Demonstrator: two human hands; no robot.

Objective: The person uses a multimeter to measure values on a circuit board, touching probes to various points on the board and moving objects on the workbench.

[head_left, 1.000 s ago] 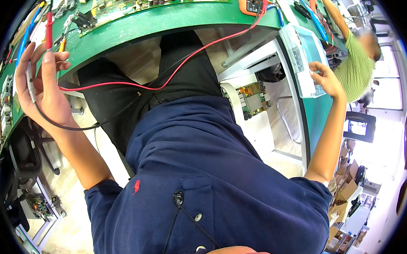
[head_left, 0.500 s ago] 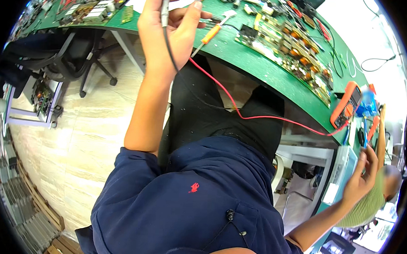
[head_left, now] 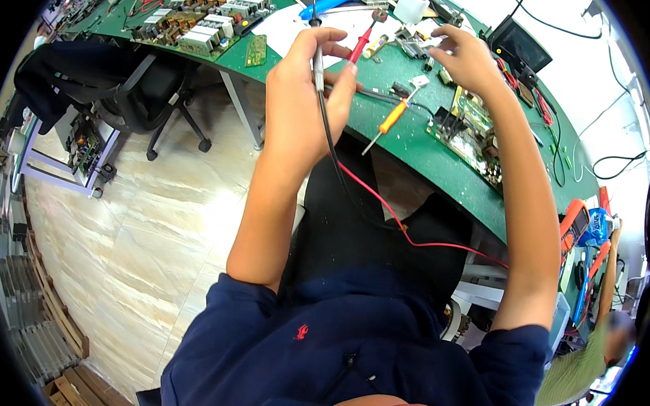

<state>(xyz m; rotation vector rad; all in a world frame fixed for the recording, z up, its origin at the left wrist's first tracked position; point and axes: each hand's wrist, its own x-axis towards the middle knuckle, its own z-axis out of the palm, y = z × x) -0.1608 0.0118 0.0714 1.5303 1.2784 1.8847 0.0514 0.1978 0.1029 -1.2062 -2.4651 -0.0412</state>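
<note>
A long green workbench [head_left: 414, 145] curves across the upper part of the view, crowded with electronics: a row of circuit boards [head_left: 202, 27] with pale components lies at its far left end, a blue tool [head_left: 334, 0] and a sheet of white paper [head_left: 293, 24] sit near the middle, and a small dark screen [head_left: 522, 45] stands toward the right. An orange multimeter [head_left: 572, 221] rests at the bench's right end. Under and beside the bench, a black office chair [head_left: 137, 97] stands on a pale marbled tile floor [head_left: 142, 231], with stacked wooden pallets [head_left: 64, 358] at the lower left. Another person in a green shirt [head_left: 579, 366] sits at the far right.

The left hand [head_left: 304, 104] is raised just in front of the bench edge, forearm upright, fingers curled closed around two test probes: the black probe [head_left: 317, 47] points up between thumb and fingers, and the red probe [head_left: 362, 41] slants up and right from the same fist. Their black and red leads [head_left: 383, 205] trail down across the person's dark lap toward the multimeter.

The right hand [head_left: 465, 60] reaches out over the bench, arm nearly straight, fingers loosely spread above a green circuit board [head_left: 469, 129]; I cannot tell whether it holds anything. An orange-handled screwdriver [head_left: 390, 122] lies on the bench between the two hands.
</note>
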